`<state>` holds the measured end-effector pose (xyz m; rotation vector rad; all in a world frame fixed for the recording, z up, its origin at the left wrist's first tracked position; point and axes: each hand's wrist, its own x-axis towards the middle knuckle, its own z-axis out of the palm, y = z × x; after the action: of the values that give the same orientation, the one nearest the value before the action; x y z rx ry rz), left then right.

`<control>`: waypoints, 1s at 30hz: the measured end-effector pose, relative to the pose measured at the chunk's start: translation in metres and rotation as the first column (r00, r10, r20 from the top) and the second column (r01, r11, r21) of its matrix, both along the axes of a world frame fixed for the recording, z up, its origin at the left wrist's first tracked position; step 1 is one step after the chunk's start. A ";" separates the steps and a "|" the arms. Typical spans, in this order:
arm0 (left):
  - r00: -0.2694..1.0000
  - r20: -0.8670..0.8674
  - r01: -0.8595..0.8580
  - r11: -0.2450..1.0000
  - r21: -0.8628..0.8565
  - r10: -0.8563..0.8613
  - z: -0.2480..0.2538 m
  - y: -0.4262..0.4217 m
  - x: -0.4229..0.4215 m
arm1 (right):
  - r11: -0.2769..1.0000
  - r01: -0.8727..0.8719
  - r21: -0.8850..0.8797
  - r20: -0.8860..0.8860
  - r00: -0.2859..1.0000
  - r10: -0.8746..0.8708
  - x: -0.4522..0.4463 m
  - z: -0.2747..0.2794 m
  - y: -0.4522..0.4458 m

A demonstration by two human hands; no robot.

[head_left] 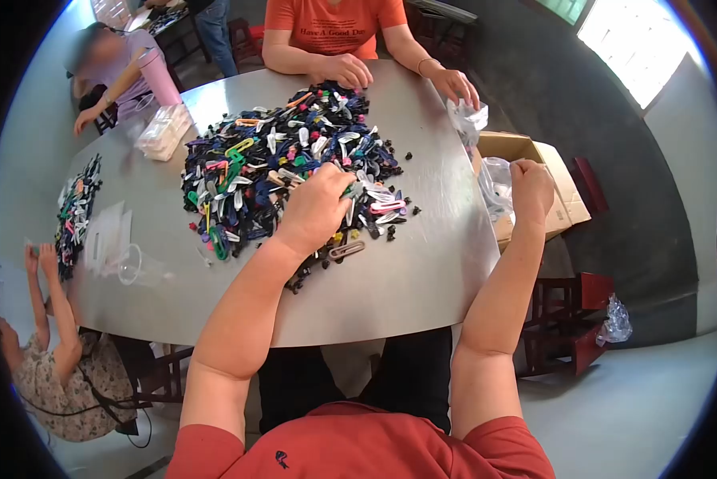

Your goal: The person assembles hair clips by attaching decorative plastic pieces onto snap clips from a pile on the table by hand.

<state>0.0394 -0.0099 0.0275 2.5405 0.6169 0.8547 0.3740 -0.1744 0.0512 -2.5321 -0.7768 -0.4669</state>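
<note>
1. Metal table (422, 295) bears one big pile of hair clips (239, 184).
2. Left hand (314, 209) curls its fingers upon this pile (what they grip, I cannot tell).
3. Right hand (532, 190) is closed, just beside the plastic bag (498, 177) in the cardboard box (564, 191).

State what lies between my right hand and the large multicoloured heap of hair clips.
In the head view, clear plastic at the brown cardboard box lies by your right hand, then silver metal tabletop, bare but for black pieces beside the heap.

Hair-clip pile (250, 172) on table (430, 271); cup (130, 265) left of pile; carton (562, 188) beside table's right edge.
</note>
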 end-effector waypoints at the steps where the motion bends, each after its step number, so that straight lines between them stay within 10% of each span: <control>1: 1.000 -0.030 0.009 1.000 -0.007 -0.009 0.001 0.000 -0.002 | 1.000 -0.006 -0.002 -0.002 1.000 0.006 -0.003 -0.002 0.004; 10: 0.989 -0.085 0.137 0.956 0.258 -0.119 -0.003 -0.038 0.010 | 0.601 -0.779 0.182 -0.086 0.596 0.799 -0.091 -0.006 0.050; 19: 0.960 -0.256 0.000 0.912 0.411 0.116 -0.006 -0.035 0.006 | 0.551 -0.832 0.063 -0.125 0.541 0.832 -0.126 -0.035 0.071; 25: 0.995 0.026 -0.097 0.971 0.218 0.094 0.013 -0.004 -0.009 | 0.620 -0.783 0.060 -0.179 0.602 0.778 -0.124 -0.035 0.070; 30: 0.918 -0.360 -0.176 0.984 0.003 0.165 0.046 -0.007 -0.033 | 0.632 -0.764 0.128 -0.168 0.611 0.773 -0.121 -0.029 0.064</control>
<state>0.0061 -0.0165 0.0733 2.6651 0.9677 0.4249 0.2529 -0.1104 0.0219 -1.8781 -1.6238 0.0879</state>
